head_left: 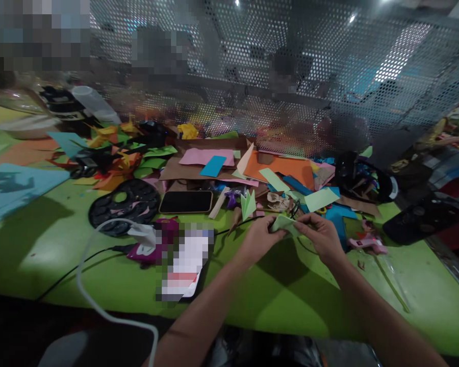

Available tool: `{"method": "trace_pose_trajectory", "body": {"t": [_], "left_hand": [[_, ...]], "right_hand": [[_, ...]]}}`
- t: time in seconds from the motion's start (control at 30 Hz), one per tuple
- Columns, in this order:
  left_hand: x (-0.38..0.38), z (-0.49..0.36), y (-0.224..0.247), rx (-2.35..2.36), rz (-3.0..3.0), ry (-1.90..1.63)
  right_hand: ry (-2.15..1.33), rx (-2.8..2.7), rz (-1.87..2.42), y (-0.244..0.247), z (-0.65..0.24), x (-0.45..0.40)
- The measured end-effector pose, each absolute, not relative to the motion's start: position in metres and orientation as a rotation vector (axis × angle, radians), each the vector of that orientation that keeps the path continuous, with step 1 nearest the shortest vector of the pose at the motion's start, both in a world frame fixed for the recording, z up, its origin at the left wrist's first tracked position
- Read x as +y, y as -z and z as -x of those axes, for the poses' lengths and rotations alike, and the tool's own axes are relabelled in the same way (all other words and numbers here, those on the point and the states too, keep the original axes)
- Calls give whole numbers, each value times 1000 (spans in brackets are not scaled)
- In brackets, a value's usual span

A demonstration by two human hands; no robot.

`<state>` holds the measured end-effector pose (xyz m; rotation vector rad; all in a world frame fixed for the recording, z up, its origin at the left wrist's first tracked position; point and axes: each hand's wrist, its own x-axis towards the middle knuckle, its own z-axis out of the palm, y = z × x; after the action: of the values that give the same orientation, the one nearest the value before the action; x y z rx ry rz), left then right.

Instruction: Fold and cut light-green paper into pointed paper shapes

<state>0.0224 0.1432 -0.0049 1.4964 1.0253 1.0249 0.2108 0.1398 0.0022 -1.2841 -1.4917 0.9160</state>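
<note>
Between my two hands is a small piece of light green folded paper [285, 224], held just above the green table. My left hand [263, 235] pinches its left end, thumb in front. The fingers of my right hand [320, 235] are closed on its right end. Right behind my left hand, a pleated light green paper piece [248, 205] stands up like a fan. Pale green paper strips [321, 199] and blue paper [335, 220] lie beyond my right hand. What fold the held paper has is too small to make out.
Left of my arms lie a phone with a lit screen [189, 265], a purple tissue pack [153, 250], a dark phone [185, 202] and a black round palette [124, 206]. A pink glue gun [368, 243] lies at right. A perforated metal screen [229, 76] rises behind the paper heap.
</note>
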Motion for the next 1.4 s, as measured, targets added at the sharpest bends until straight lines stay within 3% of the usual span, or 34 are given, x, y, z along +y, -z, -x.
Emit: {"method": "trace_pose_trajectory", "body": {"t": [0.47, 0.73, 1.4], "left_hand": [[141, -17, 0, 996, -1449, -902], [142, -13, 0, 1155, -1850, -894], [147, -6, -3, 1001, -1510, -1050]], "right_hand": [[-993, -1365, 1229, -3, -212, 143], [-983, -1485, 1235, -1, -212, 145], [-1180, -1141, 1219, -12, -213, 144]]}}
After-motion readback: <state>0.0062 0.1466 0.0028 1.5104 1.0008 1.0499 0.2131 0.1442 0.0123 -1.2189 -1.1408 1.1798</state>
